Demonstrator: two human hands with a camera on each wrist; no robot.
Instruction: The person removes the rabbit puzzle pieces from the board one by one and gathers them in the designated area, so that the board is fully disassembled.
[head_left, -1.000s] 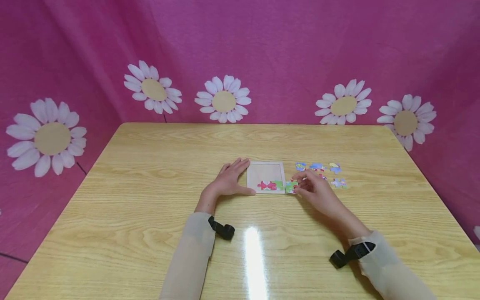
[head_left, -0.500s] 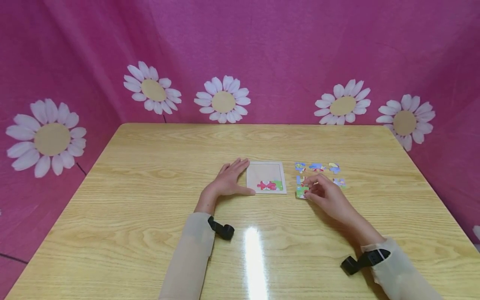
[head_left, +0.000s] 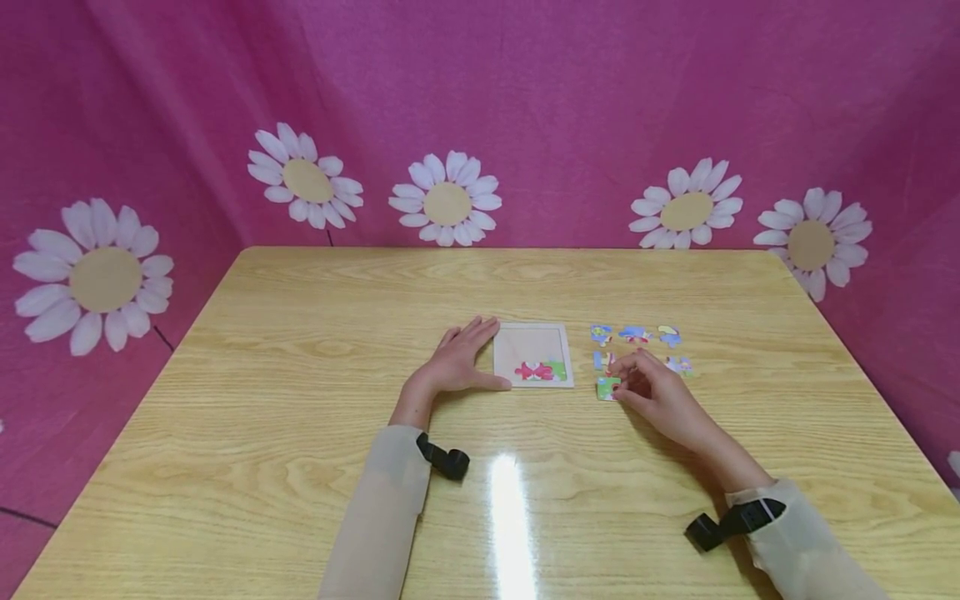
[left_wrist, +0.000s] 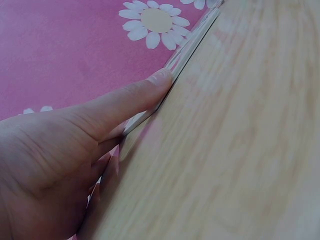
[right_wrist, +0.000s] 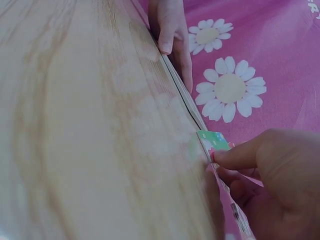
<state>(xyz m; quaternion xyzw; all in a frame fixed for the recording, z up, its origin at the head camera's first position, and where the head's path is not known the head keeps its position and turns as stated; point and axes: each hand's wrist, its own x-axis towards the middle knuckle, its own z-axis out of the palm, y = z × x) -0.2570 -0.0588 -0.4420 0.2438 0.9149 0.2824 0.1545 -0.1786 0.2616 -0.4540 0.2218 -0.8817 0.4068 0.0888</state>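
Note:
My left hand [head_left: 457, 360] rests at the left side of a square wooden puzzle frame [head_left: 570, 358], its fingers fairly straight and spread. The thumb touches the frame's near left corner, as the left wrist view also shows. Inside the frame, along its near edge, lie a red puzzle piece [head_left: 531, 372] and a green one [head_left: 557, 368]. To the right of the frame, my right hand [head_left: 660, 400] pinches a green puzzle piece [head_left: 607, 389] between thumb and fingers. That piece appears tilted in the right wrist view; whether it touches the table cannot be told.
Several loose blue puzzle pieces [head_left: 636, 334] lie in rows beyond the right hand, which partly hides some. The wooden table [head_left: 337, 333] carries a bright light reflection near the front. A pink curtain [head_left: 525, 100] with daisies hangs behind the far edge.
My right hand has drawn the green puzzle piece from beside the frame's right edge to the right and slightly nearer. Little differs over the last half second. My left hand and the frame stay in place.

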